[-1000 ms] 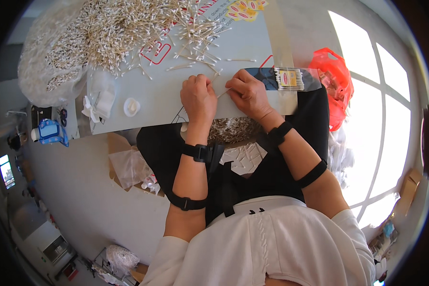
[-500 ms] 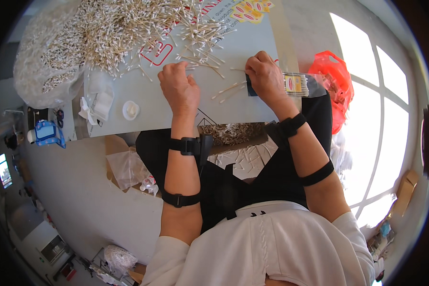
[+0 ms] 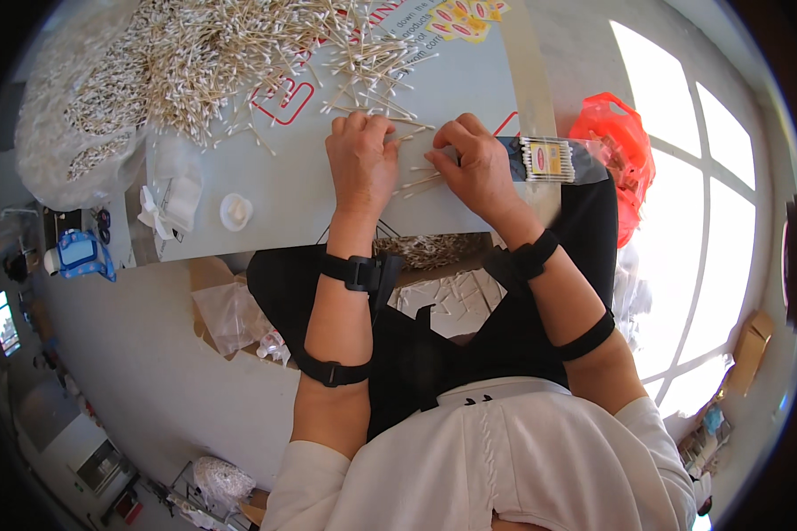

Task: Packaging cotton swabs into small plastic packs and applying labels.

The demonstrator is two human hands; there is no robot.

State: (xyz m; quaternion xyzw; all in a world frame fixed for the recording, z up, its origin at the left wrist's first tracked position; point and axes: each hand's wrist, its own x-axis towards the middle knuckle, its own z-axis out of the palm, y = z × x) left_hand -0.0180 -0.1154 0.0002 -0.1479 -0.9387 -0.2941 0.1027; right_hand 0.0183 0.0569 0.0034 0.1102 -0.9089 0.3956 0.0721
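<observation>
Over the table, my left hand [image 3: 361,164] has its fingers curled, and a cotton swab [image 3: 405,138] pokes out from its fingertips. Close by on the right, my right hand [image 3: 480,168] is bent with thumb and forefinger near each other; what they hold, if anything, is hidden. A few loose cotton swabs [image 3: 421,184] lie beneath and beside its thumb. Past my right knuckles, a flat pack of cotton swabs [image 3: 547,161] with a yellow label sits in a clear bag at the table edge. A big heap of cotton swabs [image 3: 212,71] covers the far left.
A clear plastic sack of swabs [image 3: 80,133] leans at the left. Nearer are a small white dish [image 3: 236,212] and a blue packet [image 3: 84,252]. Yellow labels [image 3: 465,19] lie at the far edge. A red bag [image 3: 613,133] hangs right of the table; an open box [image 3: 438,250] is below.
My left hand has moved right and slightly nearer. My right hand has come left, away from the bagged pack, so the hands are closer together and more of the pack shows.
</observation>
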